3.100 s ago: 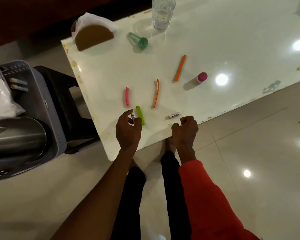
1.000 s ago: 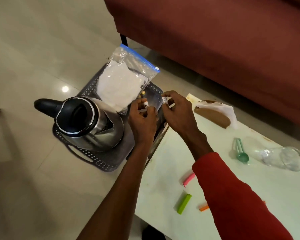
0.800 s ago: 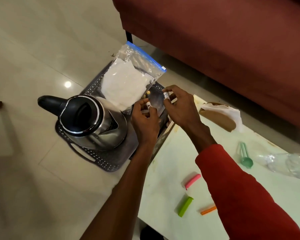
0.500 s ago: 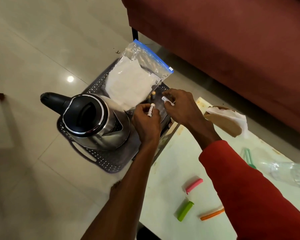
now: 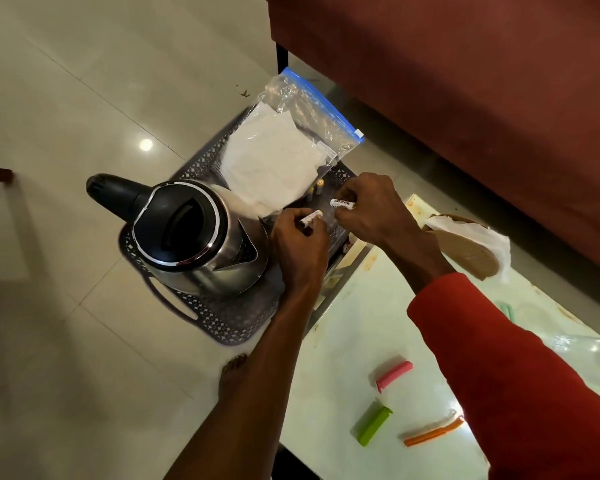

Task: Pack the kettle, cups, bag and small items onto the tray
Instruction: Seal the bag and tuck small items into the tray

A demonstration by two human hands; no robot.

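Both hands hover over the tray point(image 5: 201, 327), the left hand point(image 5: 300, 242) and right hand point(image 5: 369, 213) each pinching a small white tube point(image 5: 310, 217), apparently to set them beside the kettle point(image 5: 194, 237) and bag point(image 5: 278, 161).

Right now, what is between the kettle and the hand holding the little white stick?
In the head view, only bare gray tray lies between the kettle and the left hand.

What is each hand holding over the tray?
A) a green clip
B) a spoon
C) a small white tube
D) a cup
C: the left hand and the right hand each pinch a small white tube in their fingers above the tray; the green clip lies on the table.
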